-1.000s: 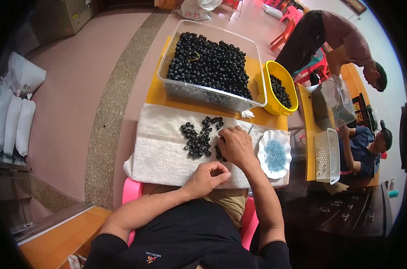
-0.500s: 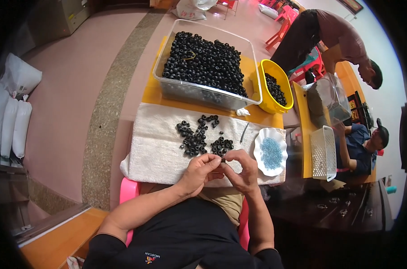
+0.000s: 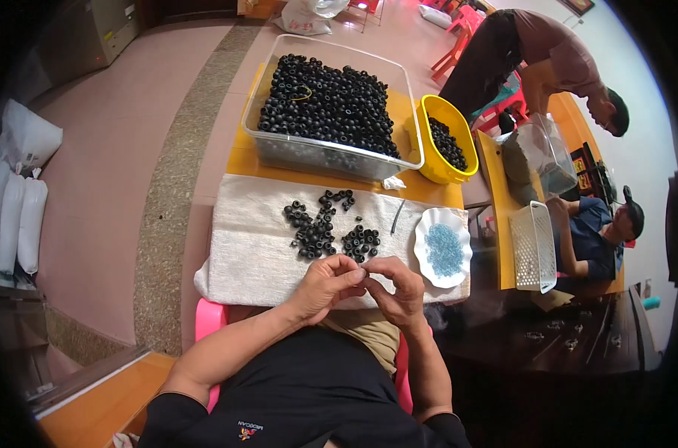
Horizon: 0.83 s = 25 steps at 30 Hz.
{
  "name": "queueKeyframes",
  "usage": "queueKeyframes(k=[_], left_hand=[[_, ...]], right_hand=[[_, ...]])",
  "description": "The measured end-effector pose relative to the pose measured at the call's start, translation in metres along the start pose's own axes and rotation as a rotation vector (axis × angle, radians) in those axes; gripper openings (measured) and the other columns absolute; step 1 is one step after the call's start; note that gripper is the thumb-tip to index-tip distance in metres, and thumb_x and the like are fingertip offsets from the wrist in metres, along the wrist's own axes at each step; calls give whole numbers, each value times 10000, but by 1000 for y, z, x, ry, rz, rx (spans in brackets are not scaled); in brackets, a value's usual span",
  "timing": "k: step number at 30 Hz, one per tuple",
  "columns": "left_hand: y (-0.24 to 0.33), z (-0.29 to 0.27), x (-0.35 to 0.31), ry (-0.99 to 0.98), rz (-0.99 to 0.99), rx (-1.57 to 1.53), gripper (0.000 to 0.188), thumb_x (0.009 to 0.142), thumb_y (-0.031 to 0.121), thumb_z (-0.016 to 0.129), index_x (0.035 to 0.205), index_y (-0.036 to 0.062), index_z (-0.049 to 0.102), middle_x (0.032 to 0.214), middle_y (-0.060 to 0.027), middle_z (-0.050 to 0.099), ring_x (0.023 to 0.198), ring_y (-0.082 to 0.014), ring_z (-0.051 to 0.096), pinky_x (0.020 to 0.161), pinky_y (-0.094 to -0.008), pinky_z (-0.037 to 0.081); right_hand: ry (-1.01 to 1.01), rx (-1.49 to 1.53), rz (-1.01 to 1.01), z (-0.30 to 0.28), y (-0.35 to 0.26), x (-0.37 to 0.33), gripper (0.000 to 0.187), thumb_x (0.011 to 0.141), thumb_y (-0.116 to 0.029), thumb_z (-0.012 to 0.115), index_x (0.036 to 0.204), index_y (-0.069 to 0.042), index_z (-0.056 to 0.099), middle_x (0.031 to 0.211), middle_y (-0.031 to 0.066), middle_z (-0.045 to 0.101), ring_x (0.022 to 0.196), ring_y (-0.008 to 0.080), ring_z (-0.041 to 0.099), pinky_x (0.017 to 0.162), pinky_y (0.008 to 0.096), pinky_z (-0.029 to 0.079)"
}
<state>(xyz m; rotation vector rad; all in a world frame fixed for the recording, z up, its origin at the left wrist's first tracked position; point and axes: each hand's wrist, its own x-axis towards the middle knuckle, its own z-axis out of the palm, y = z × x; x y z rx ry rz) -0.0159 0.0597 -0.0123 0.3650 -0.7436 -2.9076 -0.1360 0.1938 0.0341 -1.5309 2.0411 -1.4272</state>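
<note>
My left hand (image 3: 325,287) and my right hand (image 3: 398,293) meet over the near edge of a white towel (image 3: 249,239). Thumbs and forefingers of both are pinched together, fingertip to fingertip. Between them sits a tiny dark piece, mostly hidden by the fingers. Just beyond my fingertips lie a small cluster of black ring-shaped parts (image 3: 361,242) and a larger, scattered one (image 3: 311,230) to its left. On the right, a white scalloped dish (image 3: 422,275) holds many small clear-blue beads (image 3: 445,249). A thin dark stick-like tool (image 3: 397,216) rests on the towel near the dish.
Beyond the towel, a large clear plastic bin (image 3: 331,158) full of black parts stands on the yellow table. A yellow tub (image 3: 437,173) with more is beside it. At right, two people work near a white perforated basket (image 3: 531,246). White sacks (image 3: 32,224) stand far left.
The whole view has shifted slightly, moving the table and bins a little left. My hands stay pinched together; the black piece between the fingers shows less than before.
</note>
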Motion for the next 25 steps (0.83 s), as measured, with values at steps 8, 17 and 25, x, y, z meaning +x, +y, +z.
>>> queueKeyframes(k=[8, 17, 25], left_hand=[[0, 0, 0, -8, 31, 127, 99, 926, 97, 692, 972, 44, 622, 918, -26, 648, 834, -103, 650, 788, -266, 572], [2, 2, -1, 7, 23, 235, 181, 904, 46, 698, 990, 56, 538, 881, -18, 634, 803, -86, 634, 731, -224, 537], [3, 5, -4, 35, -3, 261, 161, 905, 66, 698, 1018, 60, 583, 877, -9, 622, 770, -59, 600, 690, -198, 519]], right_hand=[[32, -28, -17, 2, -2, -5, 340, 738, 96, 759, 1042, -24, 662, 984, 100, 693, 910, 229, 668, 820, 323, 520], [21, -116, -82, 2, -9, -9, 421, 698, 89, 770, 1078, -49, 653, 986, 104, 699, 893, 269, 669, 787, 344, 527], [123, -198, -151, 9, -6, -18, 437, 687, 81, 778, 1079, -51, 638, 965, 112, 688, 872, 285, 668, 764, 356, 535]])
